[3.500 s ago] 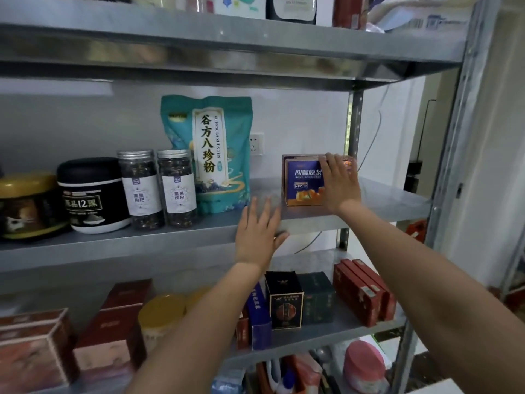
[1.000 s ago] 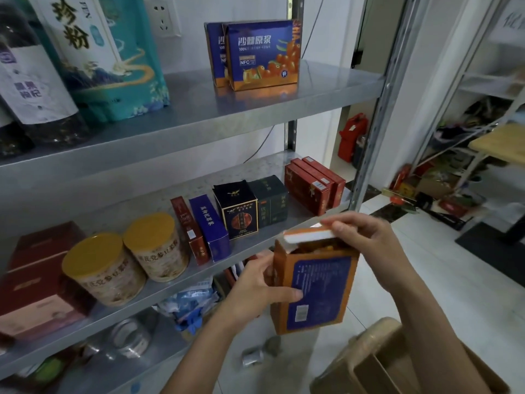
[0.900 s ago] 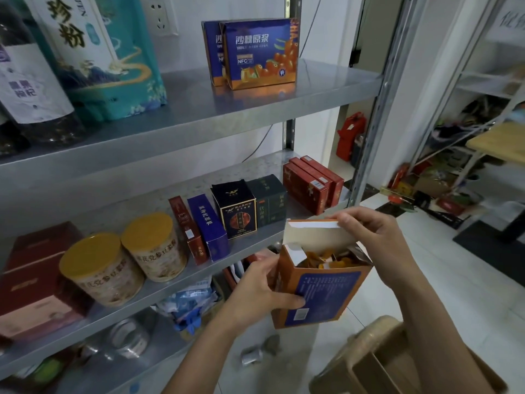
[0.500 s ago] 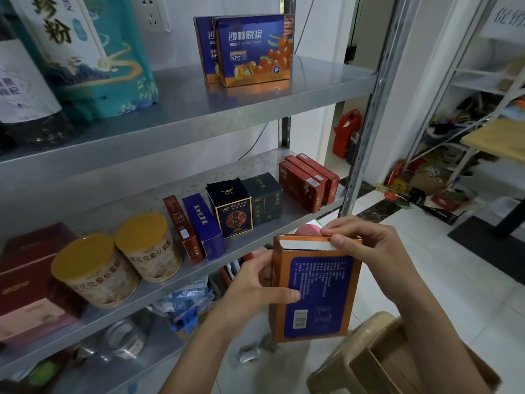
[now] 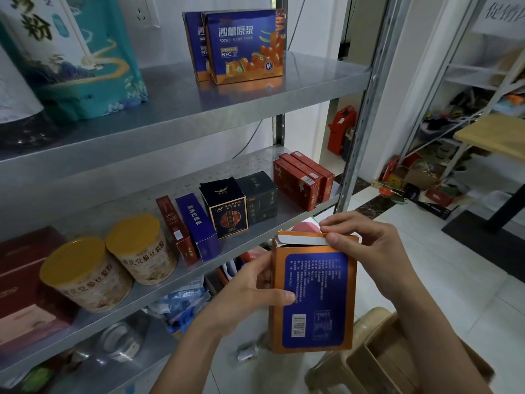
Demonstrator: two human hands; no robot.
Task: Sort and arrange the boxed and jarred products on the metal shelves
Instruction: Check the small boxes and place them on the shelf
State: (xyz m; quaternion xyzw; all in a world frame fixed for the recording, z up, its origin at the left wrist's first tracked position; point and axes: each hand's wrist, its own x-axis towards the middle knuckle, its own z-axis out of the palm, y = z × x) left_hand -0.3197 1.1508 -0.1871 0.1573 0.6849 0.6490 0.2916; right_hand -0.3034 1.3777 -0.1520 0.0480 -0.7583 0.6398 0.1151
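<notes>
Orange-and-blue box (image 5: 312,294) is up in the air in front of the metal shelves, back panel with the barcode facing the camera, just near of the middle shelf (image 5: 255,163) edge. Left hand (image 5: 250,291) grips its left side, thumb laid across the blue panel. Right hand (image 5: 366,251) pinches the top flap, fingers curled over the upper right corner. Two matching boxes (image 5: 244,44) stand on the upper shelf (image 5: 199,109), right of a teal pouch (image 5: 79,58). Two gold-lidded jars (image 5: 113,263) sit on the middle shelf, left of the small boxes.
</notes>
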